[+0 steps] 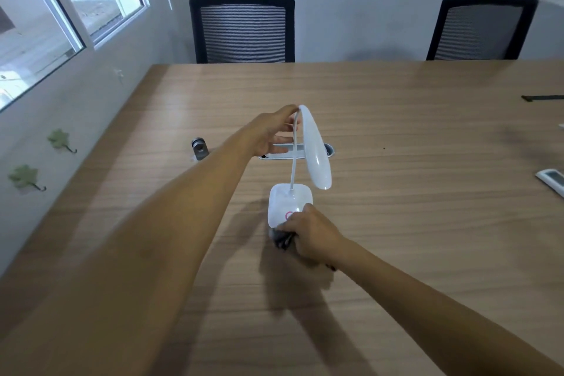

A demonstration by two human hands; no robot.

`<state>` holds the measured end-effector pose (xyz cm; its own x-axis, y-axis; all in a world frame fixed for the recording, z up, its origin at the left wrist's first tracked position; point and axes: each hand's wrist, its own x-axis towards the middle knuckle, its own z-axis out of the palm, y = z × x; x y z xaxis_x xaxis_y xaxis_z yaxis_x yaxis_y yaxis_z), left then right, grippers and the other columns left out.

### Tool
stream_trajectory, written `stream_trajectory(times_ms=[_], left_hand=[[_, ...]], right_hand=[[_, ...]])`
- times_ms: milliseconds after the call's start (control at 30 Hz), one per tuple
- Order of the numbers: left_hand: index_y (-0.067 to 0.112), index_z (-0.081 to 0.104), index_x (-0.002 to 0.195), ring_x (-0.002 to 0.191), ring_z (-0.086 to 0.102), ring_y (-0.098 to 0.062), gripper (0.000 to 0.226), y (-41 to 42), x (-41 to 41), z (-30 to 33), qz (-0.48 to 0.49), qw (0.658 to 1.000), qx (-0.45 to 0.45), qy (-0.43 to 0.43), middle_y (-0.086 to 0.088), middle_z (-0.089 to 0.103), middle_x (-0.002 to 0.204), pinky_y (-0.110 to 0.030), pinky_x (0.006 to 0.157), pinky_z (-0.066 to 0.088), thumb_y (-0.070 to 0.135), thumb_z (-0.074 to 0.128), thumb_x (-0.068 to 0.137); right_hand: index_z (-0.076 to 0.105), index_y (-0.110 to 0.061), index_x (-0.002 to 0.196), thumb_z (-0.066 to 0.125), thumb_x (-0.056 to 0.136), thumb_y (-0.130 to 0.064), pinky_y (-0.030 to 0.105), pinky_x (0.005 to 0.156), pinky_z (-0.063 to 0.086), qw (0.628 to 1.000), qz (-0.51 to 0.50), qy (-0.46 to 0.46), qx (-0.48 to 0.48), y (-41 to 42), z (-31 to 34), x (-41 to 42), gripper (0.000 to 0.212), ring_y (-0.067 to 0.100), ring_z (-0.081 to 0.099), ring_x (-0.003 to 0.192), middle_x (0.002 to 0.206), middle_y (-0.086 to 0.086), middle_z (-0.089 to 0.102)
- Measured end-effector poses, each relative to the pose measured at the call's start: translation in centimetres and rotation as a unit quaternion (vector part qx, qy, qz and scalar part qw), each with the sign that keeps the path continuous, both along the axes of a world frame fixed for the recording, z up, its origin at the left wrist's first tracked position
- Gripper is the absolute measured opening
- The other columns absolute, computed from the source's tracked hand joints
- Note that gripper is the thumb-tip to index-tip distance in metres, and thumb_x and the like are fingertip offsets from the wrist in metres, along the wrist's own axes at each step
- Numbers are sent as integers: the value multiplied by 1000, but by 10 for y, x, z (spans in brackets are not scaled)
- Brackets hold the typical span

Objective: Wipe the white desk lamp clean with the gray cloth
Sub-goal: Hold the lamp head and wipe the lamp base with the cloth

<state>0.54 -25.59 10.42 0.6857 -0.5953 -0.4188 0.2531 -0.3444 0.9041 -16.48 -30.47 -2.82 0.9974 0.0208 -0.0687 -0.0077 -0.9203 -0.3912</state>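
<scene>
The white desk lamp (316, 149) stands on the wooden table, its long head bent over a thin neck above a square base with a pink ring. My left hand (271, 131) is at the top of the neck, fingers spread, fingertips touching where neck meets head. My right hand (308, 232) presses the bunched gray cloth (282, 238) against the near edge of the base; most of the cloth is hidden under the hand.
The wooden table (412, 223) runs along a wall at the left. A cable grommet (328, 149) lies behind the lamp, a small metal object (200, 148) to its left. Two black chairs (242, 29) stand at the far side. A white remote (552, 180) lies at the right edge.
</scene>
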Motion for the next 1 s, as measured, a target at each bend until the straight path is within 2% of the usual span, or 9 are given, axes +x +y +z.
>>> stream_trajectory(times_ms=[100, 267, 333, 467, 533, 600, 700, 900, 1000], left_hand=[[16, 67, 95, 98, 66, -23, 38, 1, -2, 1, 1, 1000, 1, 0, -2, 66, 110, -44, 102, 48, 51, 59, 83], [17, 64, 89, 102, 64, -24, 34, 4, -5, 5, 7, 1000, 5, 0, -2, 65, 109, -41, 103, 48, 49, 58, 85], [17, 64, 87, 103, 65, -25, 32, 5, -5, 5, 13, 1000, 5, -1, -2, 66, 108, -41, 103, 48, 49, 58, 85], [18, 65, 86, 99, 67, -24, 32, 7, -3, 5, 17, 1000, 5, -3, -1, 67, 104, -42, 103, 47, 49, 59, 83], [18, 65, 82, 95, 67, -23, 32, 7, -3, 4, 16, 1000, 5, -6, 0, 68, 102, -42, 103, 48, 49, 59, 82], [18, 65, 82, 98, 67, -24, 32, 7, -2, 4, 16, 1000, 5, -6, -1, 67, 102, -42, 103, 48, 49, 59, 82], [16, 66, 87, 108, 66, -27, 35, 9, -2, 3, 11, 1000, 9, -6, -2, 67, 104, -43, 104, 48, 50, 59, 84], [18, 62, 85, 96, 63, -24, 31, 9, -1, 5, 6, 1000, 2, 1, -1, 63, 105, -37, 100, 47, 49, 58, 85], [18, 61, 86, 93, 63, -24, 30, 9, 0, 5, 2, 1000, 0, 6, -1, 62, 104, -35, 94, 47, 48, 57, 86]], right_hand=[[66, -28, 114, 48, 83, -7, 34, 82, 53, 996, -68, -52, -33, -7, 14, 23, 43, 30, 57, 100, 107, 6, 69], [59, -16, 125, 47, 92, -12, 38, 95, 45, 992, -107, -3, -67, 2, 7, 40, 36, 30, 48, 116, 128, 11, 58], [59, -16, 126, 47, 94, -19, 38, 95, 43, 994, -69, 14, -84, 10, 3, 34, 35, 30, 43, 117, 129, 9, 57], [65, -23, 121, 44, 88, -2, 40, 85, 48, 999, 2, 14, -53, 29, 4, 16, 44, 26, 42, 100, 111, 10, 66], [64, -20, 120, 42, 89, -3, 38, 78, 46, 998, -38, -18, -51, 32, 8, 20, 42, 28, 44, 105, 107, 12, 63], [61, -6, 116, 43, 91, -4, 39, 83, 46, 991, -102, -49, -77, 31, 13, 35, 31, 32, 45, 115, 113, 16, 59], [56, -2, 112, 48, 85, 3, 41, 86, 46, 984, -150, -30, -96, 31, 15, 53, 29, 33, 43, 121, 122, 18, 55], [55, -10, 118, 46, 92, -14, 41, 96, 40, 987, -124, -18, -104, 31, -3, 41, 29, 30, 45, 121, 128, 6, 58], [57, -11, 119, 43, 89, -4, 43, 90, 43, 993, -91, 10, -76, 37, -1, 29, 34, 35, 45, 118, 123, 10, 60]])
